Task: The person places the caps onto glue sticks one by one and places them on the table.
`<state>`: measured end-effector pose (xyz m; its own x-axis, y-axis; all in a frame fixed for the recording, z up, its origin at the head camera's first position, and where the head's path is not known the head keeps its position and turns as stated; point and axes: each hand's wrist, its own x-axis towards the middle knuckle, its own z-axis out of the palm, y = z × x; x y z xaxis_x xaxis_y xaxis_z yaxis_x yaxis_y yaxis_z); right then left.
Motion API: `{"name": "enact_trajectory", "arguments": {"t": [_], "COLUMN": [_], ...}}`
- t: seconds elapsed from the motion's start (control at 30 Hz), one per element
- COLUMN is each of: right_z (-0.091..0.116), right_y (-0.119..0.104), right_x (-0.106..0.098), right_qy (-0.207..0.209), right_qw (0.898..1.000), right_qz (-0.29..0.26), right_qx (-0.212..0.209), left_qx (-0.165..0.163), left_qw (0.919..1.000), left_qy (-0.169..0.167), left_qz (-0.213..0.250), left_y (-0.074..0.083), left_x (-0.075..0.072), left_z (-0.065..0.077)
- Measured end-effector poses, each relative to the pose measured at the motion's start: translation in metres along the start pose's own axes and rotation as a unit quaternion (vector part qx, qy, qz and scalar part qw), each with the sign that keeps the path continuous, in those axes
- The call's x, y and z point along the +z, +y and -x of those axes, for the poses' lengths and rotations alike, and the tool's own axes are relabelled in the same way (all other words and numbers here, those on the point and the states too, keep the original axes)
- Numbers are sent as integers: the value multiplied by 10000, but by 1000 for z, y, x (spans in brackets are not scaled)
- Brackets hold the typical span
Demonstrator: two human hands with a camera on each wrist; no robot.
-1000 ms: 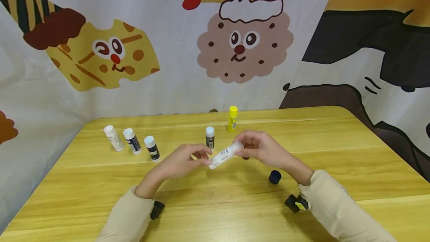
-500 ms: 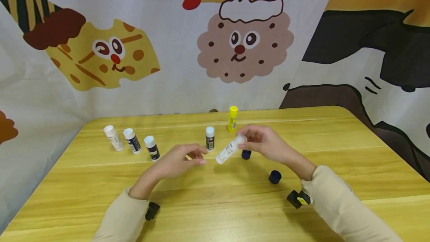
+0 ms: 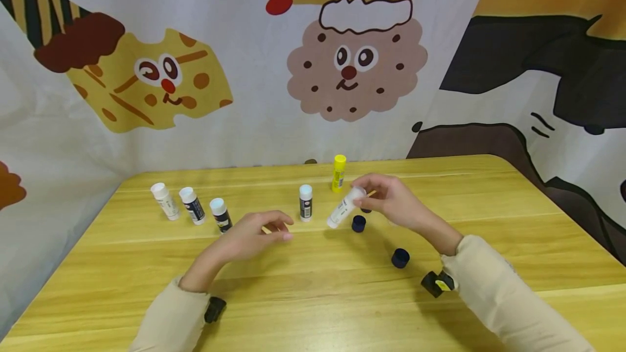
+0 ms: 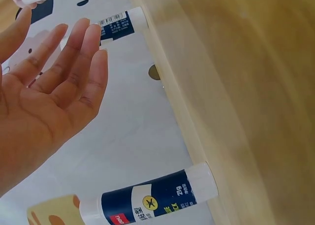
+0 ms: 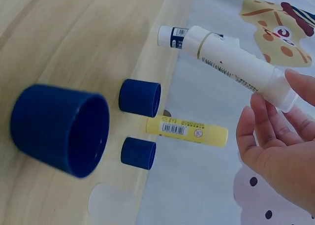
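Observation:
My right hand [image 3: 386,200] pinches a white glue stick [image 3: 341,212] near its upper end, with thumb and fingers around it. The stick is tilted above the table, its lower end pointing down and left. In the right wrist view the glue stick [image 5: 236,65] shows a barcode, and its end by the fingers is translucent. My left hand [image 3: 254,234] hovers to the left, fingers loosely bent and holding nothing. A dark blue glue stick with a white top [image 3: 305,203] stands between the hands. Another dark blue glue stick [image 3: 221,215] stands just behind the left hand.
Farther left stand a dark blue glue stick [image 3: 192,206] and a white one [image 3: 165,201]. A yellow glue stick [image 3: 338,173] stands at the back. Blue caps [image 3: 400,258] lie near the right hand, and a translucent cap [image 5: 110,205] lies beside them.
My left hand has come away from the lower end of the white glue stick and drawn left. My right hand has carried the stick right and toward the back, uncovering blue caps.

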<state>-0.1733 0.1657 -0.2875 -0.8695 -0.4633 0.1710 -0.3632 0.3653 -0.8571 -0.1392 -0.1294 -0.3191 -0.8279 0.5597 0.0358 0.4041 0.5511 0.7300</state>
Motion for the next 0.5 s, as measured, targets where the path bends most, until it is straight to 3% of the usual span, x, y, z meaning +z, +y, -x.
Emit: {"name": "enact_trajectory", "arguments": {"t": [0.2, 0.5], "right_z": [-4, -10], "right_y": [3, 7], "right_x": [-6, -13], "right_qy": [136, 288], "right_qw": [9991, 9978], "right_qz": [397, 525], "right_qx": [57, 295], "left_qx": [-46, -79], "left_qw": [10000, 9999], "left_qy": [6, 60], "left_qz": [46, -22], "left_y": [-2, -4], "left_x": [-3, -7], "left_z": [3, 7]}}
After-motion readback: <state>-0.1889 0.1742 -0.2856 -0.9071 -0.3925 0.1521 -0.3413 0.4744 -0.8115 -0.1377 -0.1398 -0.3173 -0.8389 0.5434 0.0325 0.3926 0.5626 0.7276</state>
